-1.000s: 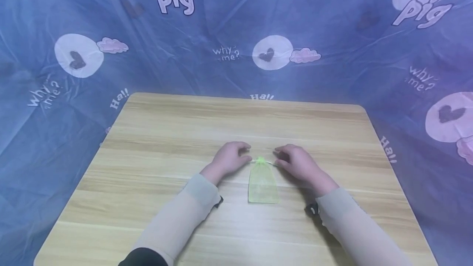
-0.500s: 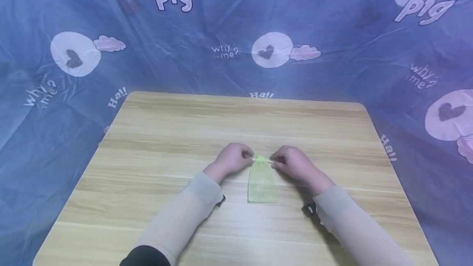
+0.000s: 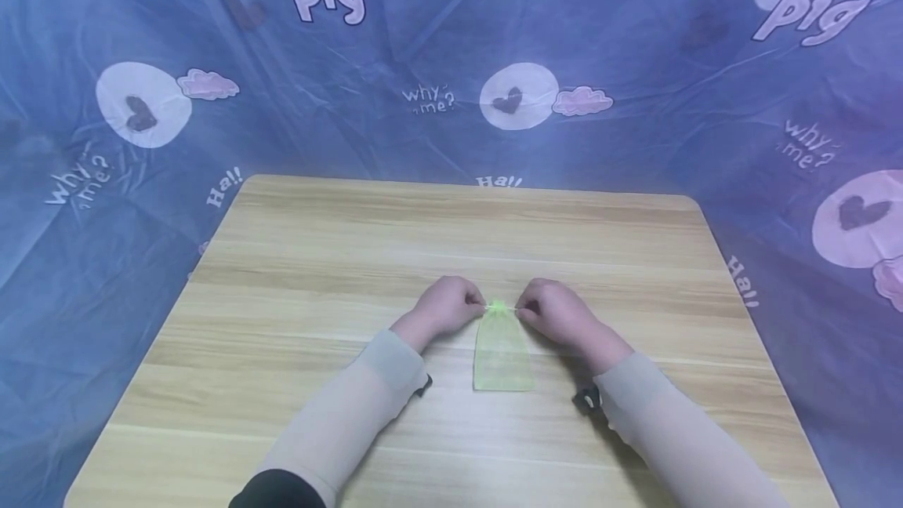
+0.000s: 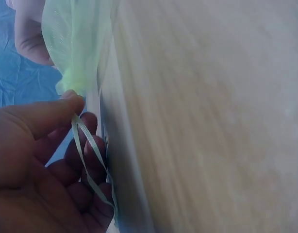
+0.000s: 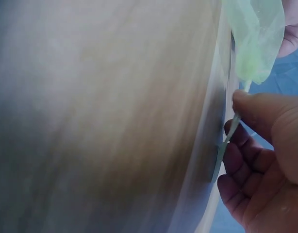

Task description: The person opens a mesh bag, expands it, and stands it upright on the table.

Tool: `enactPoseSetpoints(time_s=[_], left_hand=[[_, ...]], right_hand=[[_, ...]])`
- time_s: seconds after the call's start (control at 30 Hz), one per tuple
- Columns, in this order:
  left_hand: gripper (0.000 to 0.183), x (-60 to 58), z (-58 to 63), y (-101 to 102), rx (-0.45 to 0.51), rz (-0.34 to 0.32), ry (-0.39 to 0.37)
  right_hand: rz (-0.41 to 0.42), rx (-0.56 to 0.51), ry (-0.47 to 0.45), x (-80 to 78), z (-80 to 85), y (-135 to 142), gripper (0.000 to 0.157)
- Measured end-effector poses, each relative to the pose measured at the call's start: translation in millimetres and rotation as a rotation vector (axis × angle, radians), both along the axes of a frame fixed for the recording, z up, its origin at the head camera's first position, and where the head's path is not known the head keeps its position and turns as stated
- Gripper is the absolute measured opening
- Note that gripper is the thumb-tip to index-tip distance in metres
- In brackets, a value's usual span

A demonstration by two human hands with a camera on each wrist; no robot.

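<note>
A sheer light-green drawstring pouch (image 3: 502, 355) lies on the wooden table in the head view, its gathered neck pointing away from me. My left hand (image 3: 449, 304) pinches the pale ribbon drawstring on the left of the neck; the left wrist view shows a ribbon loop (image 4: 86, 150) trailing below thumb and fingers. On the other side my right hand (image 3: 557, 312) pinches the opposite drawstring (image 5: 231, 128) between thumb and fingertips. Both hands are close beside the bunched neck, which is drawn tight. The pouch body looks flat and see-through.
The wood-grain tabletop (image 3: 282, 257) has rounded far corners. A blue printed cloth (image 3: 437, 139) hangs behind and along both sides of it. Dark wrist bands (image 3: 587, 400) show beneath the sleeves.
Both hands have come inward toward the pouch's neck, and their fingers have closed on the drawstrings. The pouch has stayed almost in place.
</note>
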State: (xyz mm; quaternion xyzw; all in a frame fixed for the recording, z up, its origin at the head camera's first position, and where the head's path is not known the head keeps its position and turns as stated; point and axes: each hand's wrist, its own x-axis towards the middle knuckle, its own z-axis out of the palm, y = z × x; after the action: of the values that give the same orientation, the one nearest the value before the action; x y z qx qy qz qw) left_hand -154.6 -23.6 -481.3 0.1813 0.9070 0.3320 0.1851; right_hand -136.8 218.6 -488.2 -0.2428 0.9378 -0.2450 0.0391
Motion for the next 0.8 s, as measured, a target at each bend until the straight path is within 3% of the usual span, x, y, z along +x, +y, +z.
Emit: enactPoseSetpoints(time_s=[0.17,0.3,0.57,0.8], left_hand=[[0.012,1.3,1.9,-3,0.055,0.025,-0.003],[0.012,4.8,7.9,-7,0.138,0.056,0.020],[0.010,24.2,25.5,-8,0.380,0.111,0.151],[0.008,36.9,30.3,-3,0.435,0.158,0.258]], right_hand=[[-0.058,-0.053,-0.060,3.3,5.4,-1,0.010],[-0.087,-0.120,-0.058,7.7,13.0,-2,0.009],[-0.114,-0.338,-0.048,21.2,33.2,-5,0.003],[-0.122,-0.526,-0.045,32.4,43.0,-9,0.013]])
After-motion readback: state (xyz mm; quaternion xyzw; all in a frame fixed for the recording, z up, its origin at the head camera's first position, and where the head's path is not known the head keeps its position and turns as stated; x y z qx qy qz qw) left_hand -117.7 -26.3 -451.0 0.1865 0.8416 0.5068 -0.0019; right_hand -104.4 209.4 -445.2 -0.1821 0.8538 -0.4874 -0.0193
